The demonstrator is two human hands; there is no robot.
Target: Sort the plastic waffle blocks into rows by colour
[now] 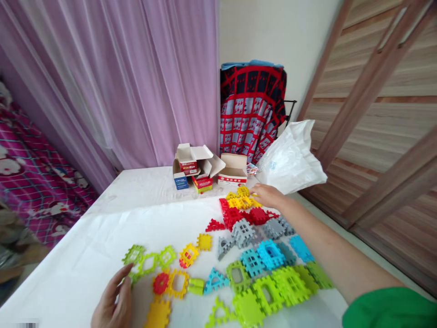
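Observation:
At the far pile of yellow interlocking building blocks (243, 202), my right hand (269, 197) reaches over with fingers together, its fingertips closed at a yellow building block (254, 197) on the pile's right side. Low on the left, my left hand (114, 298) is open, with its fingers loosely curved and nothing visible in them. Its fingertips are beside a joined group of light green blocks (148, 263). Nearby lie a yellow frame block with a red round piece (160, 283), a yellow square block (204, 242) and a yellow-and-red block (189, 255).
Red blocks (234, 217), grey blocks (243, 232), blue blocks (269, 254) and green blocks (290, 284) form rows on the white tabletop (112, 228). Opened cardboard boxes (232, 171) stand at the back. A white plastic bag (290, 159) is at the right edge.

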